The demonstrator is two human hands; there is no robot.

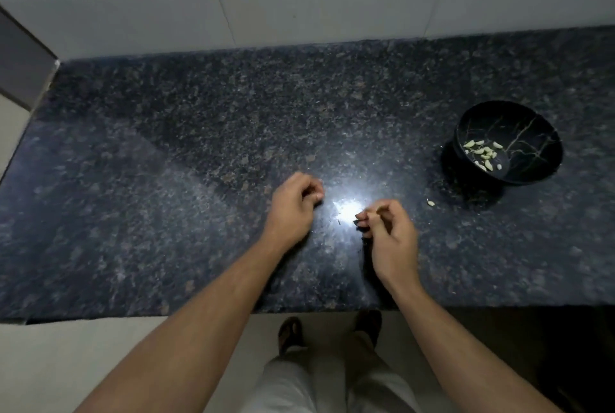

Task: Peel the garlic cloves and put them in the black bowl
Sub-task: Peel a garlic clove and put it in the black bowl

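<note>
Head view: your left hand (294, 204) hovers over the granite counter (166, 163), fingers curled in, holding nothing you can see. Your right hand (387, 229) pinches something tiny, too small to name. A stray clove (430, 203) lies near the black bowl (532, 133), which holds peeled garlic cloves (484, 153).

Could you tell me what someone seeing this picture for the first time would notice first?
Most likely the bright glare on the dark granite counter, with the left hand and right hand on either side, fingers curled; the right seems to pinch something tiny. Next, the black bowl at the right, tilted and holding pale peeled cloves. One loose clove lies on the counter between the bowl and the right hand.
</note>
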